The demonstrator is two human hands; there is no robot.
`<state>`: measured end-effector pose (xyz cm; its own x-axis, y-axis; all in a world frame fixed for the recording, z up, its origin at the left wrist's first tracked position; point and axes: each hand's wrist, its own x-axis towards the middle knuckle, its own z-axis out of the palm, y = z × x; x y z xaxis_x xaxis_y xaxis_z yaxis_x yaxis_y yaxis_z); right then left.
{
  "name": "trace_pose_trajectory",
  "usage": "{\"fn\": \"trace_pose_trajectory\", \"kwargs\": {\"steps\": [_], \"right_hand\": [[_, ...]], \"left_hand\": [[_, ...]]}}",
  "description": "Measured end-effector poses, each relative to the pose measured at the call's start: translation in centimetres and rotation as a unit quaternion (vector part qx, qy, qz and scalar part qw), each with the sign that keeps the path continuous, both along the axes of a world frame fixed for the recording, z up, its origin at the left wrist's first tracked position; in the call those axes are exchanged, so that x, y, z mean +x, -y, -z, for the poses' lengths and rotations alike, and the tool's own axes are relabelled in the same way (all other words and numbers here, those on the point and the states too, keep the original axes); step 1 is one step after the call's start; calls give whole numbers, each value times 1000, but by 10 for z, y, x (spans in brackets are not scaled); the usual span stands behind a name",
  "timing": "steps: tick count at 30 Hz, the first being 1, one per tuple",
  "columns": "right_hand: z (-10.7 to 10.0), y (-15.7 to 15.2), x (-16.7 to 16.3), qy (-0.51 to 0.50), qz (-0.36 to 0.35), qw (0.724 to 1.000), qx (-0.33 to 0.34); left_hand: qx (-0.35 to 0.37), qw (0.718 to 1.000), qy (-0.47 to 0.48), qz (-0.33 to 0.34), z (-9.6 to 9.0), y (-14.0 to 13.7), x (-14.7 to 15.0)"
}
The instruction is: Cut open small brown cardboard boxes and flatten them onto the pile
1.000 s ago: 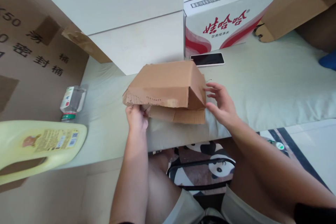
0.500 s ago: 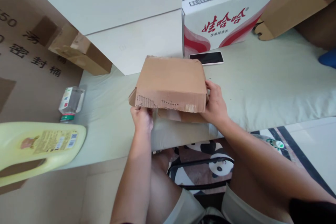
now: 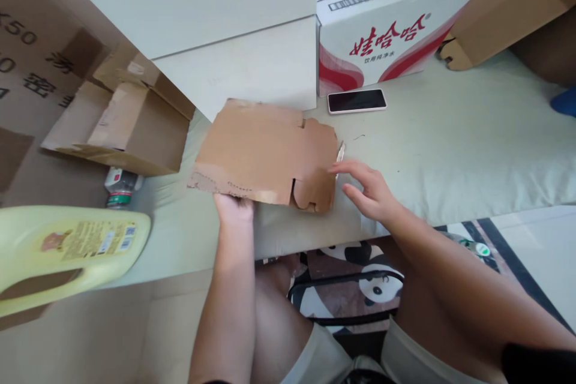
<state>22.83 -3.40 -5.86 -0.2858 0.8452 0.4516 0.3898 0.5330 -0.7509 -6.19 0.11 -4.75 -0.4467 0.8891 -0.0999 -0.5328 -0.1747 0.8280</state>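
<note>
A brown cardboard box (image 3: 256, 150) with torn edges is held tilted over the pale green covered surface, its broad face up and a slotted flap (image 3: 317, 162) spread at the right. My left hand (image 3: 234, 207) grips its near edge from below; those fingers are hidden under the cardboard. At the flap's right edge, my right hand (image 3: 369, 189) is open, fingers stretched and apart, with the index fingertip at or close to the edge. A narrow whitish strip (image 3: 341, 153) shows behind that edge; I cannot tell what it is.
A phone (image 3: 357, 101) lies before a white and red carton (image 3: 387, 42). White boxes (image 3: 243, 66) stand behind. Leftward are an open cardboard box (image 3: 153, 132), a clear bottle (image 3: 120, 189) partly behind it, and a yellow jug (image 3: 99, 246). The pale green surface (image 3: 450, 150) ends at a near edge.
The held cardboard has shifted left and its right flap has opened out. My right hand has let go of its side. Another open cardboard box now appears at left, covering part of the bottle.
</note>
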Motion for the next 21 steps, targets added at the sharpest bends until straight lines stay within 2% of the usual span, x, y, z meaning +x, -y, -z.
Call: {"fn": "trace_pose_trajectory", "kwargs": {"steps": [2,4,5,7,9,12,14,17,19,21], "right_hand": [[4,-6,-1,-18,98,993,-66],[8,-12,-2,-78,150,973,-159],[9,-14,-1,-123,143,959,-212],[7,-13,0,-216,83,923,-306],[1,-6,2,-288,22,888,-359],[-12,10,3,-346,-2,853,-390],[-20,22,5,-356,0,839,-411],[-27,41,18,-343,12,834,-432],[-28,58,35,-333,35,837,-434],[-29,79,58,-318,80,840,-432]], "left_hand": [[7,1000,6,15,-2,2,-4],[15,1000,2,27,-2,6,-5],[19,999,-5,30,-2,7,-6],[14,999,-19,34,0,10,-7],[-12,999,-18,46,0,13,-5],[-43,996,1,73,-6,16,0],[-25,997,14,73,-13,18,5],[30,998,32,51,-22,21,9],[2,997,57,46,-26,22,8],[-60,994,85,45,-28,24,4]]}}
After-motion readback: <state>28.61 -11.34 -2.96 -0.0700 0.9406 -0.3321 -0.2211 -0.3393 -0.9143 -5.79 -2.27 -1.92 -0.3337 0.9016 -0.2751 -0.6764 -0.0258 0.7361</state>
